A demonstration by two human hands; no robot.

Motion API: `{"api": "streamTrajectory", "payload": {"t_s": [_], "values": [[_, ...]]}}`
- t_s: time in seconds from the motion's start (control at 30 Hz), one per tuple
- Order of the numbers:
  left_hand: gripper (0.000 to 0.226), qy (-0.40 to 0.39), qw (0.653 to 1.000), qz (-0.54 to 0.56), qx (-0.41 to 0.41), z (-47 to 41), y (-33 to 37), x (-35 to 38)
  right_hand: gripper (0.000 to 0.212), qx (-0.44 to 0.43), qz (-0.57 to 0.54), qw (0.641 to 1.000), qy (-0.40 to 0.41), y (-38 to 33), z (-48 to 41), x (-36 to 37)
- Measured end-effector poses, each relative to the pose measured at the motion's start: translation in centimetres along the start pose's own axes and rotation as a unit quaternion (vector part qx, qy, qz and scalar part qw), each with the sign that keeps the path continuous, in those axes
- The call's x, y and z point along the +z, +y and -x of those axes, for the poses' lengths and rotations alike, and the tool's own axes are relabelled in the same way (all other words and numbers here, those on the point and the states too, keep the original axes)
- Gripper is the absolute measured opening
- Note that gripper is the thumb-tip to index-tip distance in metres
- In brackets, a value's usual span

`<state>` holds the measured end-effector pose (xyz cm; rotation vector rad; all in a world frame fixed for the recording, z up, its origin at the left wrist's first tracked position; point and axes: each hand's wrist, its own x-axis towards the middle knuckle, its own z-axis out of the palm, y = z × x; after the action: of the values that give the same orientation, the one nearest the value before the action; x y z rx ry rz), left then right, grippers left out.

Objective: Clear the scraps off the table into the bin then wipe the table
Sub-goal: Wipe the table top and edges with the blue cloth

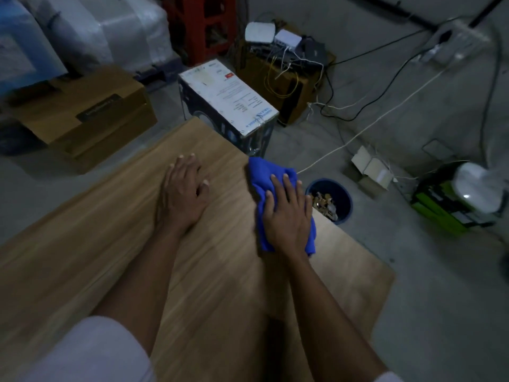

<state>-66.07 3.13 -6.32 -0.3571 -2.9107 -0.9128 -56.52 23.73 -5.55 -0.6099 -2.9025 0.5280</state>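
My right hand point(286, 213) presses flat on a crumpled blue cloth point(265, 176) near the right edge of the wooden table point(214, 285). The cloth sticks out beyond my fingers toward the table's far edge. My left hand point(181, 193) rests palm down on the bare wood to the left of the cloth, fingers spread, holding nothing. A dark blue round bin point(341, 197) stands on the floor just past the table's right edge, with brownish scraps point(323, 204) inside. No scraps show on the tabletop.
A printed box point(228, 97) stands against the table's far corner. Cardboard boxes point(82, 114) sit on the floor at left. Cables point(358, 133), routers point(260, 33) and a power strip lie on the concrete floor at back right. A green and white item point(454, 202) stands at right.
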Motion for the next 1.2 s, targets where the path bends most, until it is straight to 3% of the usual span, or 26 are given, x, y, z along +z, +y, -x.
{"api": "streamTrajectory", "payload": {"t_s": [0.07,0.13,0.2,0.27,0.3,0.37,0.43,0.5,0.57,0.63,0.8,0.9,0.97,1.1,1.17,1.2], "values": [[0.053,-0.016,1.0,-0.014,0.008,2.7,0.7,-0.1,0.048,0.037,0.01,0.999,0.015,3.3,2.8,-1.5],[0.053,-0.035,0.999,-0.007,0.014,5.9,1.6,-0.4,0.046,0.13,-0.023,0.989,0.063,6.2,4.6,-3.0],[0.051,-0.038,0.999,0.014,0.026,9.1,2.6,-0.4,0.048,0.217,-0.08,0.951,0.204,7.6,5.3,-4.9],[0.052,-0.028,0.998,0.027,0.041,11.9,3.5,-0.1,0.045,0.182,-0.108,0.925,0.316,6.1,5.2,-6.4],[0.053,-0.029,0.998,0.029,0.044,13.0,4.0,0.3,0.043,0.13,-0.122,0.93,0.322,4.2,4.9,-6.8],[0.054,-0.03,0.998,0.04,0.048,14.5,5.2,1.3,0.042,0.012,-0.132,0.96,0.248,0.1,4.4,-6.3],[0.058,-0.03,0.996,0.064,0.048,15.5,6.9,2.3,0.039,-0.08,-0.108,0.986,0.103,-2.0,4.1,-4.1],[0.062,-0.045,0.995,0.07,0.047,16.5,8.6,3.2,0.037,-0.125,-0.074,0.989,-0.018,-1.1,4.5,-1.8],[0.064,-0.062,0.996,0.028,0.065,17.6,9.8,4.1,0.038,-0.12,-0.06,0.99,-0.046,2.0,5.8,-1.7],[0.065,-0.069,0.994,-0.027,0.076,18.7,10.5,4.3,0.039,-0.079,-0.043,0.995,-0.033,5.7,7.8,-3.3],[0.066,-0.099,0.993,-0.044,0.052,21.1,12.3,3.4,0.04,0.133,0.011,0.991,0.019,16.1,13.0,-9.0],[0.067,-0.104,0.992,-0.043,0.063,22.7,12.6,3.1,0.031,0.237,-0.052,0.962,0.124,18.9,13.3,-12.7],[0.069,-0.104,0.991,-0.05,0.072,23.4,12.6,3.4,0.028,0.244,-0.065,0.947,0.201,18.6,12.8,-14.4],[0.066,-0.093,0.99,-0.061,0.087,25.0,12.6,3.9,0.032,0.213,-0.069,0.951,0.212,16.5,13.4,-12.7],[0.063,-0.08,0.99,-0.052,0.103,26.4,12.5,3.9,0.031,0.245,-0.129,0.919,0.282,16.9,13.8,-11.7],[0.061,-0.073,0.99,-0.047,0.114,27.2,12.4,3.9,0.031,0.291,-0.165,0.879,0.339,17.3,13.6,-12.1]]}}
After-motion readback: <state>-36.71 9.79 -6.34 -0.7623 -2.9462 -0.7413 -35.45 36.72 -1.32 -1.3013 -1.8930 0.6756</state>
